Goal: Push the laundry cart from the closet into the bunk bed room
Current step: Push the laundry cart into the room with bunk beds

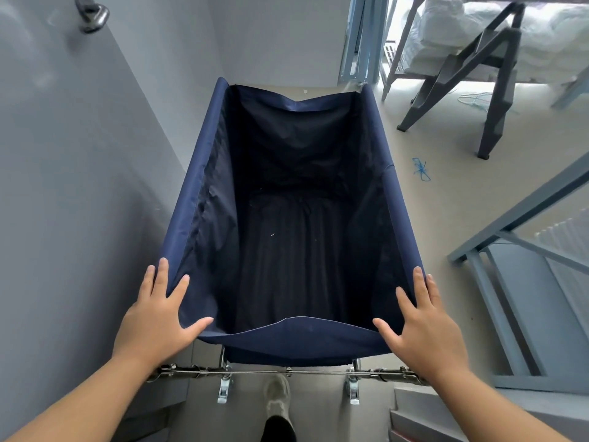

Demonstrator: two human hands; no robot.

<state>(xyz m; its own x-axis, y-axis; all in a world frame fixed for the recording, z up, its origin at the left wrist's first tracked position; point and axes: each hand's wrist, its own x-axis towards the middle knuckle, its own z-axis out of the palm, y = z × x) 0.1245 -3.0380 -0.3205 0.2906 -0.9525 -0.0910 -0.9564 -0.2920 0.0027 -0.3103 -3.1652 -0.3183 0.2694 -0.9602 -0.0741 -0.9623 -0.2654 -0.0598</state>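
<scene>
Cart (204, 199) sits in a narrow passage beside the grey wall (79, 170), its far end level with the doorway to the bunk room. Navy fabric bag hangs open; inside is dark and holds nothing visible beyond a few specks of lint. Left hand (156, 317) lies flat on the near left corner of the bag rim, grip open, fingers spread. Right hand (424, 323) likewise on the near right corner, grip open. Bunk frame (414, 36) with white bedding (446, 23) and ladder (462, 78) stands ahead right.
</scene>
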